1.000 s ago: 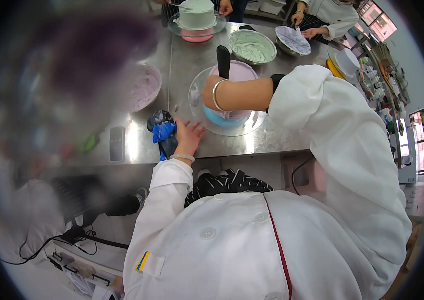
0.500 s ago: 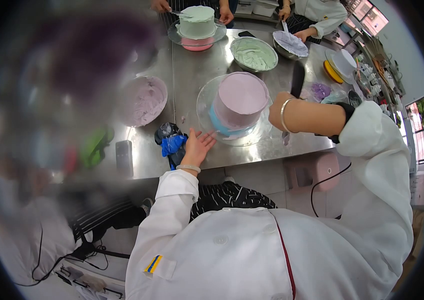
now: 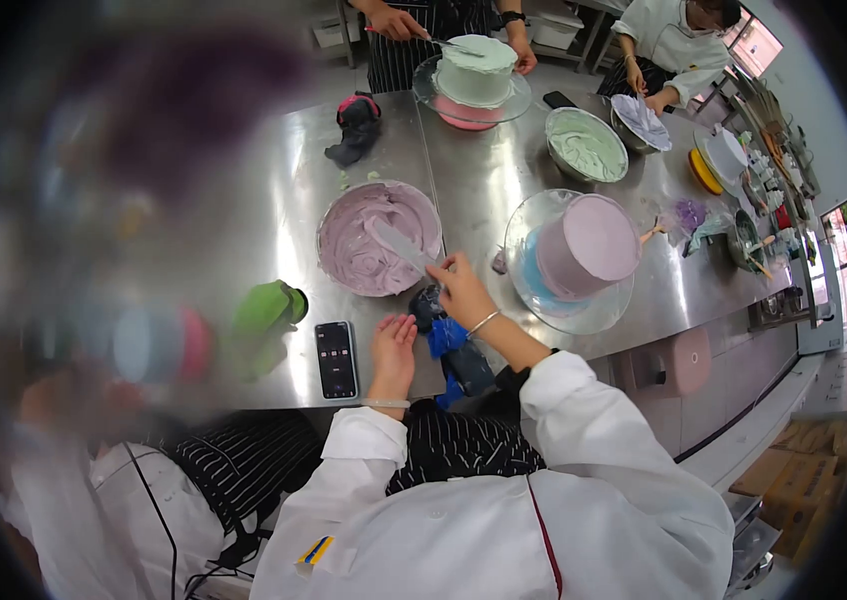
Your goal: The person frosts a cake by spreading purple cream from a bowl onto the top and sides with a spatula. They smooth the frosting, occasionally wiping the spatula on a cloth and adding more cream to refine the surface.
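My right hand (image 3: 464, 297) is closed round the handle of an icing spatula (image 3: 399, 243). The blade reaches into a metal bowl (image 3: 327, 272) of pale purple cream (image 3: 369, 225). Below the bowl's front rim, my left hand (image 3: 393, 355) is held palm up with fingers loosely bent, holding nothing. To the right, a round cake (image 3: 590, 247) coated in smooth pale purple cream stands on a glass turntable (image 3: 584, 318) with a light blue base. A dark bundle with blue parts (image 3: 447, 338) lies beside my right wrist, partly covered by it.
A phone (image 3: 337, 360) lies left of my left hand, near a green bag-like item (image 3: 271, 305). Across the steel table (image 3: 484, 190) a co-worker smooths a pale green cake (image 3: 479, 72). A bowl of green cream (image 3: 587, 145) stands at the back. The left side is blurred.
My right hand has moved left from beside the purple cake to the purple cream bowl with the spatula. The view has swung left; my left hand is now below the bowl.
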The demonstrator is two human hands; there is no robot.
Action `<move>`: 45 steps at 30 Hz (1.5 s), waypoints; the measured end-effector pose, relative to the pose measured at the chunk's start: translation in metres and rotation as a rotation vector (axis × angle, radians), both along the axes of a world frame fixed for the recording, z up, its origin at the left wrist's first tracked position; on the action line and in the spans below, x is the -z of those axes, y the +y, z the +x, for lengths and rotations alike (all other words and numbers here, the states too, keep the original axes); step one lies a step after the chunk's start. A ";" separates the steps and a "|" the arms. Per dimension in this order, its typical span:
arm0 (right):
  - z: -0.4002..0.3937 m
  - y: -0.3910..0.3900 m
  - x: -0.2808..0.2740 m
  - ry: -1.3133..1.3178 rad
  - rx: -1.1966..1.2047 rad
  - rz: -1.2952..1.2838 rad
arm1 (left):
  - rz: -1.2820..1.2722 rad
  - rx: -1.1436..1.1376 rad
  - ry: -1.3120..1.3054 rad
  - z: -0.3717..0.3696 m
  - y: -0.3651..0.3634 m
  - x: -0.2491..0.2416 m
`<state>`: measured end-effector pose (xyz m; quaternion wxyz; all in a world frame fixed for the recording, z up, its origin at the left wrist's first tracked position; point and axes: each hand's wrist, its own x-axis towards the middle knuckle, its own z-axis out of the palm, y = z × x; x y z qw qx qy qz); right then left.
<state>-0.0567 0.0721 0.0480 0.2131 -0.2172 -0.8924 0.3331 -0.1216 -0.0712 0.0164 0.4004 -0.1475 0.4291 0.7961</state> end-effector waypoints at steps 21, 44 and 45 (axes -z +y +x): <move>0.106 -0.021 -0.037 -0.024 0.117 -0.235 | -0.208 0.089 0.116 -0.065 0.017 0.002; 0.092 -0.103 0.079 -0.284 0.511 0.086 | -0.651 0.587 1.370 0.038 -0.001 0.076; 0.090 -0.104 0.080 -0.282 0.519 0.104 | -0.632 0.653 1.199 0.036 -0.004 0.076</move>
